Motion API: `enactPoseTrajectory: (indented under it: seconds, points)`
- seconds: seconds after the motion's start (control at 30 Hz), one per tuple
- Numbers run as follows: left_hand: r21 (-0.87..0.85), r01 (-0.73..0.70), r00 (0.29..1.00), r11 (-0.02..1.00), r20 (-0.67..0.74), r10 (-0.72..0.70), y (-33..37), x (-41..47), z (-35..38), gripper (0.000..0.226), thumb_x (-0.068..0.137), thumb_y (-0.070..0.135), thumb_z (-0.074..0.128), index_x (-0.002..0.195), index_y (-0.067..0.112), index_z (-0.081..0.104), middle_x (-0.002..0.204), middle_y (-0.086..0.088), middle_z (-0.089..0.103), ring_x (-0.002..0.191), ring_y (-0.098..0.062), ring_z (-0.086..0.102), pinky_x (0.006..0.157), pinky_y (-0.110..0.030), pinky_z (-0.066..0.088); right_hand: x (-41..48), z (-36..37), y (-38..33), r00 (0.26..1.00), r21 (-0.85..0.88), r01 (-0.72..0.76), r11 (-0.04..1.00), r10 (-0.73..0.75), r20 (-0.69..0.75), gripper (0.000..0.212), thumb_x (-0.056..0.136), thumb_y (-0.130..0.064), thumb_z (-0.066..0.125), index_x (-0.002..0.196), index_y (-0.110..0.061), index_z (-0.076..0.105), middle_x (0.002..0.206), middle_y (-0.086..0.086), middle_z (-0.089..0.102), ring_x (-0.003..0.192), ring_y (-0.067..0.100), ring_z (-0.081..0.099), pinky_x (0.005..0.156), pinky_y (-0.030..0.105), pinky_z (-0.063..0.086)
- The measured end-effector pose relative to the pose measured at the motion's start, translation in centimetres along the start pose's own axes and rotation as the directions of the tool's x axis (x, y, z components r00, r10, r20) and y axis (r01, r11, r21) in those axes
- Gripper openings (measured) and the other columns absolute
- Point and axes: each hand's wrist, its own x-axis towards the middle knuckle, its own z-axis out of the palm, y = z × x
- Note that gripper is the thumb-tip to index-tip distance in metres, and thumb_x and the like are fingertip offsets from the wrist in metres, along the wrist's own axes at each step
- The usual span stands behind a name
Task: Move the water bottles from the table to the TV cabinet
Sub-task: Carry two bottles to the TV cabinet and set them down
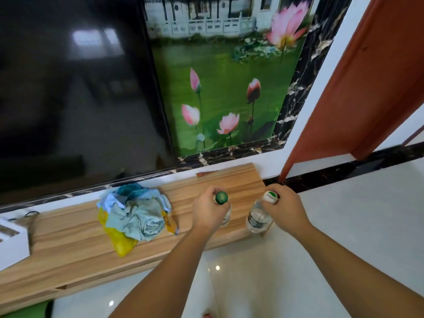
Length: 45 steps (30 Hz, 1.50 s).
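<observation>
Two clear water bottles stand upright near the right end of the wooden TV cabinet [68, 244]. My left hand [207, 211] grips the neck of the bottle with the green cap [221, 197]; most of its body is hidden behind the hand. My right hand [285, 208] holds the neck of the bottle with the white cap [258, 218], which stands close to the cabinet's right front corner. Whether either bottle rests on the wood or hovers just above it cannot be told.
A pile of blue-green cloths on a yellow bag [135, 214] lies left of the bottles. A white box [12, 243] sits at the cabinet's left. A large dark TV [68, 88] hangs behind, beside a lotus mural. An orange door frame [358, 88] stands right over white floor tiles.
</observation>
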Motion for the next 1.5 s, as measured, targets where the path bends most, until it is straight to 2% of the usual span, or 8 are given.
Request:
enactPoseTrajectory:
  seconds: [0.23,0.37,0.5,0.67,0.8,1.0,1.17,1.5]
  points:
    - [0.026,0.069,0.997,0.997,-0.04,-0.068,0.4,8.3,3.6,0.03,0.071,0.025,0.075,0.091,0.039,0.058,0.087,0.019,0.061,0.078,-0.016,0.063,0.068,-0.027,0.048,10.6,0.6,2.3,0.998,0.082,-0.012,0.997,0.006,0.064,0.019,0.077,-0.013,0.07,0.092,-0.021,0.063,0.089,-0.003,0.062,0.084,0.016,0.061,0.064,0.022,0.047]
    - [0.05,0.148,0.985,0.988,-0.093,-0.143,1.1,11.9,6.2,0.031,0.073,0.02,0.074,0.099,0.031,0.062,0.097,0.007,0.064,0.082,-0.018,0.063,0.072,-0.027,0.048,17.6,0.9,4.7,0.992,0.103,-0.04,0.994,0.028,0.123,0.033,0.077,-0.017,0.074,0.108,-0.018,0.063,0.1,-0.002,0.059,0.09,0.015,0.057,0.077,0.029,0.048]
    - [0.084,0.289,0.95,0.954,-0.149,-0.274,1.4,14.3,8.4,0.03,0.075,0.014,0.07,0.102,0.026,0.063,0.104,0.002,0.064,0.087,-0.013,0.057,0.072,-0.023,0.042,22.8,2.0,7.1,0.977,0.066,-0.074,0.995,0.059,0.206,0.024,0.074,-0.024,0.078,0.095,-0.016,0.068,0.091,0.001,0.067,0.084,0.019,0.062,0.07,0.029,0.047]
    - [0.13,0.355,0.929,0.926,-0.162,-0.334,1.2,17.0,10.6,0.034,0.078,0.014,0.065,0.11,0.025,0.062,0.113,0.0,0.061,0.091,-0.016,0.056,0.072,-0.025,0.042,26.7,3.1,8.7,0.956,0.029,-0.091,0.995,0.079,0.283,0.032,0.077,-0.021,0.075,0.107,-0.012,0.068,0.104,0.007,0.067,0.094,0.023,0.063,0.082,0.035,0.053]
    - [0.165,0.356,0.93,0.92,-0.161,-0.331,0.1,19.8,11.8,0.036,0.078,0.014,0.065,0.114,0.021,0.062,0.118,-0.005,0.06,0.104,-0.023,0.057,0.084,-0.027,0.043,29.3,4.1,9.0,0.955,-0.007,-0.085,0.996,0.084,0.286,0.03,0.077,-0.019,0.074,0.106,-0.012,0.067,0.108,0.007,0.063,0.094,0.021,0.06,0.079,0.03,0.048]
    - [0.215,0.383,0.922,0.898,-0.026,-0.387,-2.3,24.3,13.9,0.035,0.079,0.008,0.059,0.112,0.018,0.063,0.122,-0.007,0.055,0.1,-0.026,0.056,0.075,-0.024,0.038,33.4,5.3,9.6,0.942,-0.034,-0.204,0.978,0.205,0.267,0.026,0.075,-0.016,0.075,0.1,-0.014,0.068,0.102,0.003,0.064,0.096,0.022,0.061,0.077,0.028,0.047]
    - [0.16,0.473,0.88,0.866,-0.042,-0.473,-4.3,27.0,14.7,0.034,0.077,0.007,0.059,0.108,0.018,0.064,0.12,-0.009,0.055,0.086,-0.019,0.052,0.068,-0.021,0.038,36.4,7.2,10.3,0.945,-0.071,-0.2,0.977,0.212,0.248,0.02,0.075,-0.009,0.073,0.088,-0.019,0.062,0.101,0.009,0.064,0.083,0.018,0.053,0.063,0.022,0.042]
    - [0.186,0.47,0.882,0.863,-0.066,-0.467,-6.8,34.2,17.9,0.035,0.076,0.005,0.059,0.109,0.016,0.066,0.116,-0.009,0.062,0.095,-0.022,0.057,0.078,-0.022,0.038,41.7,11.4,12.8,0.938,-0.152,-0.159,0.976,0.197,0.285,0.031,0.078,-0.004,0.063,0.107,-0.014,0.065,0.116,0.012,0.059,0.093,0.025,0.059,0.077,0.028,0.048]
